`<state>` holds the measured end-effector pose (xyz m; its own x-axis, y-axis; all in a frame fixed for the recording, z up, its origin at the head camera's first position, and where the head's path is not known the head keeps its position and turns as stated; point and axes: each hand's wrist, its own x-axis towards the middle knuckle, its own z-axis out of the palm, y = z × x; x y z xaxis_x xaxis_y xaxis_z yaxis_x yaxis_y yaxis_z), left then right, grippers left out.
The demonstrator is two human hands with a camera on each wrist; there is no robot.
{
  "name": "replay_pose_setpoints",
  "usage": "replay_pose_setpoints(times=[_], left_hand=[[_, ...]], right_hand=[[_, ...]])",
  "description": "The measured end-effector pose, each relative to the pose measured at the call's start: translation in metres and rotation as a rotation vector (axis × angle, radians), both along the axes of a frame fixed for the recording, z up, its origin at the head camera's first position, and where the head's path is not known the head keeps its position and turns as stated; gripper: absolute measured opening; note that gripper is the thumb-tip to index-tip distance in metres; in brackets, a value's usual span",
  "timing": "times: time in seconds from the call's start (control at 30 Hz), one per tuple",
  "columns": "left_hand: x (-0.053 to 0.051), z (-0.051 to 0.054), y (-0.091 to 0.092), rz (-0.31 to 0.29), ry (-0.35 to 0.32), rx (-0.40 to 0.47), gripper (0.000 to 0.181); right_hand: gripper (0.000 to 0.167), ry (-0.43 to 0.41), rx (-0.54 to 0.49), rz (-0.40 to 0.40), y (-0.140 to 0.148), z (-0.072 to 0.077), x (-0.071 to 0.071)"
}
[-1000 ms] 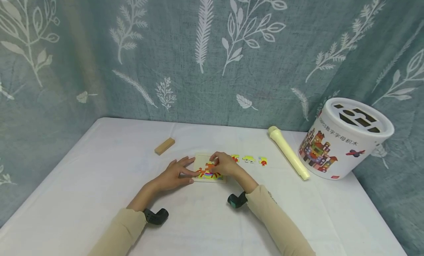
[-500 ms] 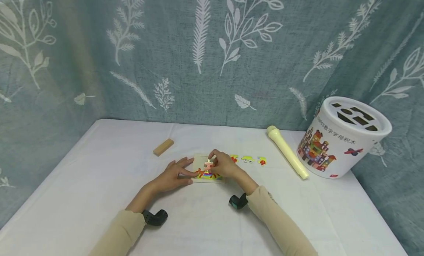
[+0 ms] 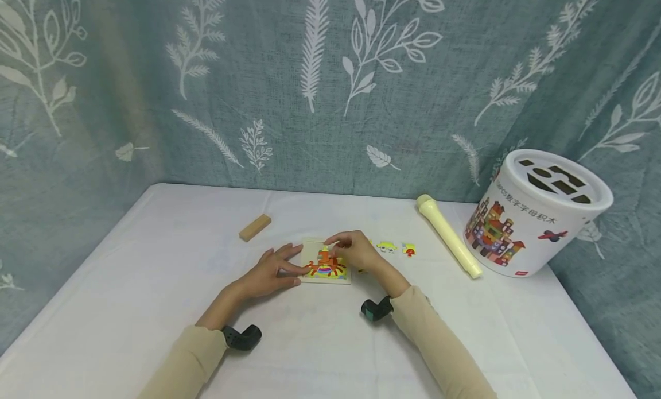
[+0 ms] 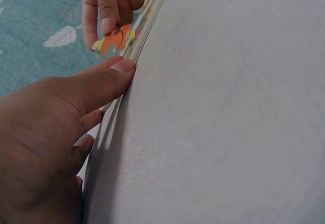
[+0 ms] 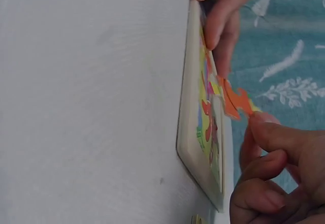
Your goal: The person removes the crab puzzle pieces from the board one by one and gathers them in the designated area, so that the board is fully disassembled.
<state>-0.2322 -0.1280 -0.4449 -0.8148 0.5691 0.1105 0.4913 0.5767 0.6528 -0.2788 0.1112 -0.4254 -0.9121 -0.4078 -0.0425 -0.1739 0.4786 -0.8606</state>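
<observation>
A small puzzle board (image 3: pixel 312 250) with a pale wooden rim lies mid-table, its lower part filled with a colourful red, yellow and rainbow picture. My left hand (image 3: pixel 273 272) rests at its left side, fingers spread, thumb touching the rim. In the right wrist view, my right hand (image 5: pixel 284 168) pinches an orange puzzle piece (image 5: pixel 236 99) between thumb and finger. The piece stands tilted over the board; whether its lower edge touches is unclear. Two loose puzzle pieces, one yellow (image 3: pixel 386 247) and one yellow and red (image 3: pixel 409 250), lie to the right; the right hand partly hides others.
A wooden block (image 3: pixel 255 228) lies behind the left hand. Farther right are a cream microphone-shaped stick (image 3: pixel 449 237) and a large white bucket (image 3: pixel 537 215) with a slotted lid. A patterned curtain (image 3: pixel 330 100) hangs behind the white-covered table (image 3: pixel 304 347).
The orange piece, showing a pale face half a second ago, now shows its orange face. My right hand has shifted slightly right, covering a loose red piece. The left hand stays in place.
</observation>
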Motion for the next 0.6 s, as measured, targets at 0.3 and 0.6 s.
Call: replay_pose_setpoints(times=[0.3,0.6], left_hand=[[-0.001,-0.001,0.002,-0.012,0.002,0.003,0.030],[0.000,-0.001,-0.001,-0.009,0.039,0.016,0.029]], right_hand=[[0.023,-0.121,-0.069,-0.107,0.019,0.008,0.001],[0.025,-0.216,-0.030,-0.270,0.074,0.013,0.008]])
